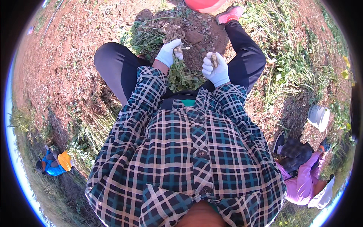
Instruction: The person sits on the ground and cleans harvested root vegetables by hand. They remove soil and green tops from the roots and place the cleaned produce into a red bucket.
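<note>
My left hand (pixel 169 53), in a white glove, is closed around a peanut plant (pixel 183 77). Its green leaves hang down between my knees, and a few pale pods show by the fingertips. Opposite it, my right hand (pixel 216 71), also white-gloved, has its fingers curled around several peanuts (pixel 214 60), some of them showing between thumb and fingers. The two hands are apart, above my lap. Just beyond the left hand lies a heap of pulled peanut plants (pixel 141 39) with roots and pods.
A brown clod (pixel 194 36) sits between my feet. Part of a red tub (pixel 205 3) shows at the far edge. Cut plants (pixel 287 56) cover the ground to the right, near a white bucket (pixel 318 117). One person in pink (pixel 302 185) and another in blue (pixel 55 168) are behind me.
</note>
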A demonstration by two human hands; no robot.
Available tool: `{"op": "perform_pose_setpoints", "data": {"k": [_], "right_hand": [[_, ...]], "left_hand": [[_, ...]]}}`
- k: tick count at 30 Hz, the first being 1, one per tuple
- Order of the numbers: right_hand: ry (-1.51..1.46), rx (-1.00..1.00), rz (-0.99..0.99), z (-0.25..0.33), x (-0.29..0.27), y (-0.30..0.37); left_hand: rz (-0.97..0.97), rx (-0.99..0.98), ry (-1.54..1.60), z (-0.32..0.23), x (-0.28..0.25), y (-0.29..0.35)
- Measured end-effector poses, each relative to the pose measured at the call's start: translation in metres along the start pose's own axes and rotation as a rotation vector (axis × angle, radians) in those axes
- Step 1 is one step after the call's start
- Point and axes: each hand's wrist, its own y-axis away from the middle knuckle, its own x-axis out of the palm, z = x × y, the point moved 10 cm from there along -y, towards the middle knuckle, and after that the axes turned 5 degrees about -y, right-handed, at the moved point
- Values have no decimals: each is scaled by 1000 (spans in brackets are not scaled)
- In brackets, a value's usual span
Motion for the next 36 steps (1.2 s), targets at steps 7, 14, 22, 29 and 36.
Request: {"op": "perform_pose_setpoints", "data": {"k": [7, 14, 22, 29, 36], "right_hand": [[188, -64, -212, 4, -12, -1], [814, 2, -477, 8, -52, 2], [935, 84, -476, -2, -40, 0], [1139, 248, -406, -10, -41, 4], [1035, 507, -130, -63, -9, 18]], "left_hand": [[-63, 50, -76, -3, 5, 12], [28, 41, -378, 9, 28, 21], [120, 32, -583, 19, 41, 21], [181, 6, -709, 35, 41, 16], [-501, 145, -456, -11, -35, 15]]}}
